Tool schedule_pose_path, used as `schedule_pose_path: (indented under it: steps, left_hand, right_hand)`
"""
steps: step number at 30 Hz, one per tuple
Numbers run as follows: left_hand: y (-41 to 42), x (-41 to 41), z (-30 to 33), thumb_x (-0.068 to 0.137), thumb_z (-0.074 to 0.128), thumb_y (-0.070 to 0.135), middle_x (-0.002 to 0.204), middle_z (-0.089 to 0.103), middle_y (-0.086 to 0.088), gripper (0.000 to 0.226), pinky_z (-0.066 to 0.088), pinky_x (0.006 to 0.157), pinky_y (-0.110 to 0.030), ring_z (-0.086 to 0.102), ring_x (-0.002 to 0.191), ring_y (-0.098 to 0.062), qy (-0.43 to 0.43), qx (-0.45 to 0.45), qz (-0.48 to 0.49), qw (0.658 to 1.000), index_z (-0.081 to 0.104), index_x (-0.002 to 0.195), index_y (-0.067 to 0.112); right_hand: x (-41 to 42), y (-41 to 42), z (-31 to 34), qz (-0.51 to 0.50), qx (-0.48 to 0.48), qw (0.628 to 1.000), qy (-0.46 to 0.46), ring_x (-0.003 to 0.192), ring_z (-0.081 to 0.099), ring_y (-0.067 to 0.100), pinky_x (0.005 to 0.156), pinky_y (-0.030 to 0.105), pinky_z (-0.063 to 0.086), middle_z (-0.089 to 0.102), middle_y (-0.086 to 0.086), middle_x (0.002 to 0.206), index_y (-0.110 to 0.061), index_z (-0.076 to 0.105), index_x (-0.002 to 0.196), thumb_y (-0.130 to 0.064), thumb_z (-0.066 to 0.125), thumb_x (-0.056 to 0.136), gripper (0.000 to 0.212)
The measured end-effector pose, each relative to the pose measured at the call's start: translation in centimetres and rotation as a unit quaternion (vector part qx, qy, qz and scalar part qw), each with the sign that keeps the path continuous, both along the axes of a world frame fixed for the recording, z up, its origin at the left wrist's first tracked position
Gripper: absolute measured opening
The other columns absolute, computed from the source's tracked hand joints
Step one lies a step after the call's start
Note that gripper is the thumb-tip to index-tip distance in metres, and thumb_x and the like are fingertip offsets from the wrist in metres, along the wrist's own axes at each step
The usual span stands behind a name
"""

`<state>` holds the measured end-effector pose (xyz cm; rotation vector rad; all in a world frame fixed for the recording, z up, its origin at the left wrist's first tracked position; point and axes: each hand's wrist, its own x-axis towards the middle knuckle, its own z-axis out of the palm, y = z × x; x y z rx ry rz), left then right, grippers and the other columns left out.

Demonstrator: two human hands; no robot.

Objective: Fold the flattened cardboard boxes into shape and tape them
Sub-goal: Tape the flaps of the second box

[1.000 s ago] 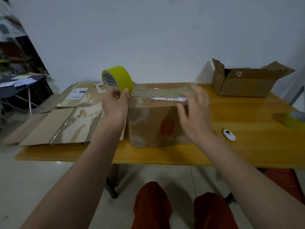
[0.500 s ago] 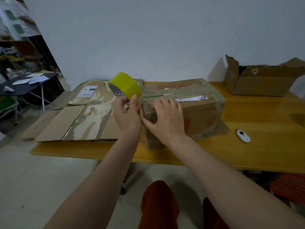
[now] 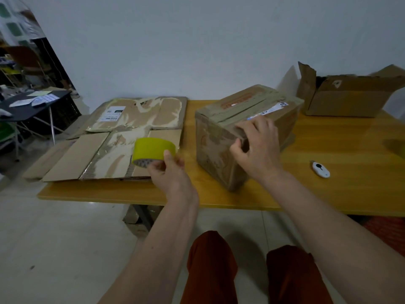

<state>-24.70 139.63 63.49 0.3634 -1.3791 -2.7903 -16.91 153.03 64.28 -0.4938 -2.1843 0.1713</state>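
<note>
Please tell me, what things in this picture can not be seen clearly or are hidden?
- Head view: whether a tape strip joins the yellow tape roll to the closed box; motion blur.
- What the right hand pinches on that box; its fingers cover it.
- Inside of the open box; its wall hides it, the right edge cuts it.
- Print on the flattened cardboard label; too small.

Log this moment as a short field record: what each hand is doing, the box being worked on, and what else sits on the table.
left hand: left hand holds the yellow tape roll above the flattened cardboard
right hand: right hand presses on the near upper edge of the closed box, fingers curled
closed box: folded into shape, standing on the wooden table
other items: open box at the far right; white cutter right of the closed box
</note>
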Motion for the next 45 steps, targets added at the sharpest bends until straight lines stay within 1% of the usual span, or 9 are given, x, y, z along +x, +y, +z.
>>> schedule_pose_path:
  steps: [7,13,18,28,33,36,39,42,45]
  left_hand:
    - [0.6,0.9,0.4,0.097,0.057,0.014,0.093,0.060,0.000,0.016,0.056,0.074,-0.025,0.067,0.092,-0.020,0.101,-0.071,-0.056,0.991,0.049,0.084,0.019]
    - [1.9,1.0,2.9,0.095,0.060,0.014,0.089,0.059,0.004,0.018,0.050,0.071,-0.017,0.064,0.087,-0.015,0.260,-0.145,-0.027,0.954,0.048,0.083,0.022]
    - [3.4,1.4,3.6,0.096,0.058,0.017,0.086,0.057,0.007,0.012,0.047,0.069,-0.016,0.056,0.071,0.010,0.238,-0.154,-0.063,0.957,0.050,0.089,0.014]
    - [3.3,2.2,2.8,0.096,0.059,0.018,0.096,0.065,-0.004,0.011,0.057,0.081,-0.035,0.068,0.095,-0.025,0.183,-0.076,-0.133,0.971,0.054,0.087,0.020]
    - [1.6,2.1,5.0,0.091,0.064,0.012,0.078,0.065,0.015,0.014,0.057,0.076,-0.037,0.065,0.080,-0.017,0.385,-0.132,-0.149,0.901,0.055,0.084,0.018]
    - [0.2,2.4,7.2,0.083,0.073,0.018,0.085,0.069,-0.006,0.013,0.059,0.074,-0.041,0.069,0.079,-0.027,0.489,-0.162,-0.261,0.816,0.062,0.086,0.013]
    - [-0.9,2.8,8.4,0.071,0.078,0.021,0.094,0.072,-0.013,0.029,0.059,0.072,-0.031,0.072,0.079,-0.022,0.458,-0.215,-0.395,0.767,0.068,0.096,0.011]
    - [-1.2,3.3,8.1,0.063,0.081,0.010,0.116,0.064,-0.008,0.065,0.059,0.076,-0.037,0.071,0.087,-0.028,0.358,-0.215,-0.476,0.774,0.056,0.122,0.014]
    - [-0.8,3.5,7.6,0.071,0.074,-0.012,0.107,0.067,-0.004,0.058,0.057,0.065,-0.027,0.071,0.078,-0.017,0.229,-0.188,-0.502,0.813,0.053,0.115,0.019]
  right_hand:
    - [3.0,1.6,-0.3,0.095,-0.031,0.994,0.049,0.094,0.050,0.027,0.085,0.023,0.038,0.056,0.013,0.097,0.000,0.065,0.101,-0.013,0.046,0.075,0.035]
    - [6.3,3.4,1.4,0.100,-0.069,0.992,0.036,0.089,0.054,0.028,0.076,0.043,0.047,0.054,0.012,0.093,0.000,0.060,0.090,-0.016,0.044,0.077,0.026]
    - [4.3,1.7,2.6,0.035,-0.098,0.992,-0.069,0.101,0.038,0.011,0.084,0.026,0.037,0.044,-0.004,0.104,-0.021,0.060,0.120,-0.052,0.055,0.088,0.045]
    - [5.2,3.3,3.4,0.089,-0.111,0.978,-0.151,0.127,0.033,0.011,0.109,0.037,0.031,0.048,-0.007,0.136,-0.030,0.055,0.131,-0.043,0.064,0.085,0.049]
    - [5.1,1.8,5.3,0.105,-0.186,0.973,-0.093,0.124,0.044,0.009,0.108,0.042,0.035,0.053,-0.005,0.133,-0.023,0.056,0.130,-0.055,0.049,0.090,0.051]
    - [4.3,0.6,8.1,0.171,-0.342,0.923,0.039,0.109,0.058,0.007,0.090,0.026,0.050,0.061,-0.003,0.121,-0.021,0.051,0.132,-0.028,0.061,0.092,0.042]
    - [4.0,-0.2,10.2,0.244,-0.535,0.796,0.144,0.065,0.066,0.008,0.055,0.024,0.051,0.069,-0.002,0.074,-0.012,0.064,0.098,-0.012,0.057,0.093,0.009]
    - [4.5,-0.4,9.7,0.238,-0.581,0.761,0.166,0.041,0.057,0.006,0.046,0.017,0.043,0.059,-0.008,0.044,-0.013,0.063,0.063,-0.012,0.063,0.082,0.019]
    - [4.7,-0.3,8.5,0.244,-0.574,0.762,0.172,0.062,0.065,0.017,0.062,0.029,0.053,0.067,0.001,0.065,-0.007,0.068,0.078,-0.004,0.057,0.088,0.015]
